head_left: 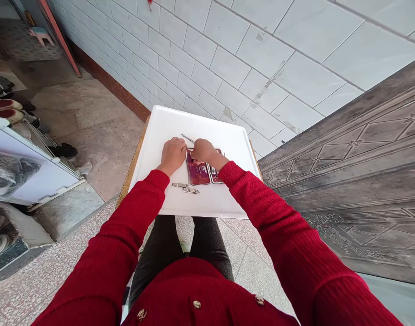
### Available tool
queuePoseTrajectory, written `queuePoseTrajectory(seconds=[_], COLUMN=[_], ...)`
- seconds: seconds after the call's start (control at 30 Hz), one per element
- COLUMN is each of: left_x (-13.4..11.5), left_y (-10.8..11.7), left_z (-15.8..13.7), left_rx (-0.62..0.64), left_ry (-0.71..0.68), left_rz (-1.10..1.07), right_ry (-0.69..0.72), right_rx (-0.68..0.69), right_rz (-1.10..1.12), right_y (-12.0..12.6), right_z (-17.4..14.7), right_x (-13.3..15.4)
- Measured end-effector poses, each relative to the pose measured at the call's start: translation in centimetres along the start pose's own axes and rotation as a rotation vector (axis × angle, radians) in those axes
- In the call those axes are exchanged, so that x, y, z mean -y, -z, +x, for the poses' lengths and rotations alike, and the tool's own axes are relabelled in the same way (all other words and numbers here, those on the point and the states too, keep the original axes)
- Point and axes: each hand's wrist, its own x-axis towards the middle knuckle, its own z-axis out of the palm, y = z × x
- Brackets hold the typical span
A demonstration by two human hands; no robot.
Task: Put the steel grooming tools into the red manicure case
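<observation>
An open manicure case [199, 175] with a dark red lining lies on a white tray [224, 199], several slim metal tools in its left half. At the case's upper left edge, my left hand [174, 153] is closed with its fingertips gripping that edge. My right hand [204, 151] reaches over the case, fingers pinched together above the tools; whatever is between them is hidden. Two nail clippers [190, 190] lie close together on the tray, below the case. A thin metal tool [187, 138] rests on the tray beyond my hands.
A tiled wall [221, 59] runs behind the tray, and a carved grey panel [346, 167] stands at the right. Shoes [7, 111] and a white shelf unit [27, 167] are on the left. My legs are close to the tray's near edge.
</observation>
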Motion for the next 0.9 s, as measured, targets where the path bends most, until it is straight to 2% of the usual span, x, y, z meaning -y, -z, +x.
queuePoseTrajectory(seconds=[0.2, 0.43, 0.7, 0.9], left_x=[0.0, 0.0, 0.1, 0.3], left_y=[-0.2, -0.2, -0.3, -0.5], left_z=[0.1, 0.0, 0.1, 0.1], left_rx=[-0.010, 0.004, 0.003, -0.015], left_ry=[0.019, -0.009, -0.009, -0.025], left_rz=[-0.014, 0.022, 0.032, 0.026], right_ry=[-0.091, -0.054, -0.005, -0.037], right_rx=[0.080, 0.050, 0.072, 0.006], right_rz=[0.201, 0.186, 0.050, 0.086], right_y=[0.3, 0.5, 0.3, -0.1], right_z=[-0.8, -1.4, -1.7, -1.9], right_x=[0.2, -0.1, 0.9, -0.1])
